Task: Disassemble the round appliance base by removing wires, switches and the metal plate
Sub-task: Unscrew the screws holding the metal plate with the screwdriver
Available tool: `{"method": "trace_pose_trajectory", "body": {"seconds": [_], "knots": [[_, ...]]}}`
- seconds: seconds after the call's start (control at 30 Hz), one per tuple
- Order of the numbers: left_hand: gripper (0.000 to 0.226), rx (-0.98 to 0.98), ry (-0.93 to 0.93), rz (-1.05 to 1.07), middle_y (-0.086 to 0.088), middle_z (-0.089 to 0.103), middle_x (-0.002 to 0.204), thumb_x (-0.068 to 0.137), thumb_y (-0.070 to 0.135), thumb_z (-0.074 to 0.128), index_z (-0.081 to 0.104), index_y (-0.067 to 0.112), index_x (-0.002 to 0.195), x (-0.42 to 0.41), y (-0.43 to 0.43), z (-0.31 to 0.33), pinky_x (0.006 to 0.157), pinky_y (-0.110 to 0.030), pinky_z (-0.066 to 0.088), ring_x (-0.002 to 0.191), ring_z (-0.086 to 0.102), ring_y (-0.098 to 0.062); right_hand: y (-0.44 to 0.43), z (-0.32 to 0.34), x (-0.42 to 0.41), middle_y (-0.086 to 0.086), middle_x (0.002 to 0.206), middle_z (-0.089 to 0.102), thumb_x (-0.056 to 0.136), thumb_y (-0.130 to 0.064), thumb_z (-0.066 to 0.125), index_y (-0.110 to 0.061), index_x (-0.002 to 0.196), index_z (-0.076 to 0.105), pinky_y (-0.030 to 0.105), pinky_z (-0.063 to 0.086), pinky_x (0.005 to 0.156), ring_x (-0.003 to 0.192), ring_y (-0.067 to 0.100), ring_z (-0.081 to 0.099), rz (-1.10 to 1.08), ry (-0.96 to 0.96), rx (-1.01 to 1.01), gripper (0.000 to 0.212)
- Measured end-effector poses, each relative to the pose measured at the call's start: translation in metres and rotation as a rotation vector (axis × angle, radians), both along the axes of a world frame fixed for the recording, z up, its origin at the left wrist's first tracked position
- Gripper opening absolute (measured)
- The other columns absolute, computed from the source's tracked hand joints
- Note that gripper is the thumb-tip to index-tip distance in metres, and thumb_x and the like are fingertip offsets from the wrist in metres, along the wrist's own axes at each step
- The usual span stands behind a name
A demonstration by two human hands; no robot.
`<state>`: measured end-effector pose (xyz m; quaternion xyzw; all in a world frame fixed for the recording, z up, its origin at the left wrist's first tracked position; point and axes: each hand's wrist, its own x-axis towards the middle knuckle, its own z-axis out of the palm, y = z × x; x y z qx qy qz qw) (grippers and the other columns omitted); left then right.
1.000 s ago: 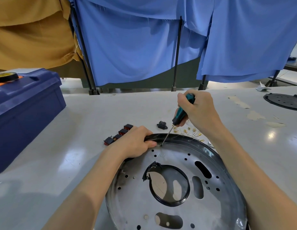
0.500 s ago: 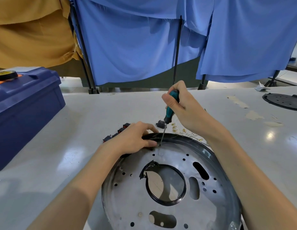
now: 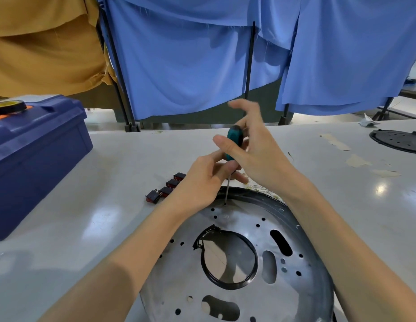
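The round appliance base [image 3: 275,206] lies on the table in front of me, with a holed metal plate [image 3: 179,277] inside its black rim and a black ring [image 3: 227,287] round the centre opening. A green-handled screwdriver [image 3: 234,138] stands upright, its tip on the plate near the far rim. My left hand [image 3: 200,182] pinches the bottom of the handle and the shank. My right hand [image 3: 258,149] holds the upper handle between thumb and fingers, with the index finger lifted. Three red and black switches [image 3: 166,190] lie loose on the table just left of the rim.
A blue toolbox [image 3: 35,154] with a tape roll [image 3: 7,105] on its lid stands at the left. A black round disc [image 3: 398,140] lies at the far right. Small brass terminals [image 3: 260,188] lie behind the rim. Blue curtains [image 3: 190,66] hang beyond the table.
My left hand has left the rim of the base and taken the lower end of the screwdriver. The screwdriver has gone from slanted to upright, and my right hand's fingers have loosened and spread.
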<state>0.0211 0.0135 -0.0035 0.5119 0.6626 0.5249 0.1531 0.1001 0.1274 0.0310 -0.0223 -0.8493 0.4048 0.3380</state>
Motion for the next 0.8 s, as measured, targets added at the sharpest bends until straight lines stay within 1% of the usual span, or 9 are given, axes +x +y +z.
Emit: {"method": "trace_pose_trajectory", "body": {"seconds": [0.07,0.17,0.27,0.37,0.47,0.57,0.67,0.73,0.8], "knots": [[0.022,-0.014,-0.01,-0.002,0.003,0.076,0.091,0.101,0.026,0.045,0.054,0.022,0.12,0.0001,0.0012,-0.0015,0.103,-0.038,0.044,0.099,0.068,-0.006,-0.0029,0.0019,0.0013,0.005,0.086,0.054,0.082,-0.026,0.076,-0.019,0.111,0.05,0.018,0.048,0.067,0.073,0.012,0.053,-0.048,0.099,-0.017,0.039],[0.015,0.002,-0.043,-0.008,0.004,0.076,0.085,0.098,0.029,0.051,0.052,0.025,0.113,0.0011,0.0016,-0.0021,0.098,-0.032,0.044,0.092,0.07,-0.006,-0.0059,0.0033,0.0042,0.004,0.084,0.064,0.079,-0.019,0.078,-0.011,0.093,0.066,0.03,0.056,0.075,0.079,0.016,0.062,-0.066,0.13,-0.017,0.019],[0.018,0.035,-0.14,0.027,-0.001,0.076,0.081,0.094,0.028,0.058,0.052,0.017,0.107,0.0014,0.0014,-0.0022,0.097,-0.033,0.044,0.085,0.073,-0.01,-0.0057,0.0051,0.0076,0.001,0.092,0.071,0.085,-0.009,0.071,-0.012,0.106,0.072,0.031,0.056,0.088,0.091,0.012,0.068,0.019,0.104,-0.077,0.021],[0.025,0.021,-0.231,0.02,-0.004,0.077,0.088,0.099,0.027,0.05,0.051,0.006,0.112,-0.0005,-0.0026,-0.005,0.101,-0.04,0.041,0.09,0.073,-0.014,-0.004,0.0064,0.0081,-0.001,0.107,0.071,0.091,-0.005,0.063,-0.013,0.114,0.068,0.032,0.053,0.096,0.102,0.008,0.067,0.089,0.055,-0.104,0.026],[0.028,-0.001,-0.262,-0.013,-0.004,0.076,0.097,0.104,0.024,0.038,0.054,0.014,0.124,-0.0014,-0.0057,-0.0059,0.107,-0.045,0.037,0.097,0.071,-0.017,-0.004,0.0065,0.0077,-0.011,0.108,0.064,0.09,-0.016,0.066,-0.025,0.112,0.068,0.03,0.054,0.09,0.1,0.002,0.061,0.074,0.026,-0.07,0.024],[0.018,-0.006,-0.258,0.015,-0.001,0.076,0.092,0.1,0.023,0.049,0.056,0.011,0.112,-0.0018,-0.0046,-0.0057,0.107,-0.044,0.037,0.094,0.072,-0.013,-0.0067,0.0057,0.0075,-0.001,0.104,0.058,0.075,-0.034,0.077,-0.028,0.105,0.072,0.019,0.051,0.074,0.09,0.003,0.057,0.019,0.076,-0.053,0.03],[0.023,-0.025,-0.255,0.033,0.001,0.077,0.088,0.094,0.029,0.059,0.047,0.011,0.103,-0.0007,-0.003,-0.0055,0.104,-0.044,0.041,0.091,0.072,-0.01,-0.0056,0.0062,0.0068,0.001,0.097,0.067,0.081,-0.011,0.075,-0.02,0.109,0.072,0.02,0.053,0.081,0.085,0.006,0.063,-0.015,0.13,-0.074,0.03],[0.023,-0.007,-0.27,0.012,-0.001,0.077,0.091,0.096,0.028,0.054,0.046,0.013,0.112,-0.0004,-0.0042,-0.0063,0.102,-0.04,0.043,0.092,0.072,-0.012,-0.0012,0.0062,0.0082,0.002,0.099,0.072,0.086,0.005,0.064,-0.014,0.108,0.072,0.024,0.055,0.087,0.09,0.01,0.069,-0.009,0.112,-0.095,0.03],[0.027,0.026,-0.26,0.002,0.0,0.076,0.096,0.101,0.027,0.042,0.048,0.019,0.126,0.0008,-0.0043,-0.006,0.103,-0.035,0.043,0.096,0.071,-0.012,0.0006,0.0057,0.0092,0.008,0.1,0.072,0.089,0.009,0.057,-0.01,0.106,0.071,0.025,0.057,0.083,0.092,0.012,0.071,0.031,0.089,-0.12,0.029]]}}
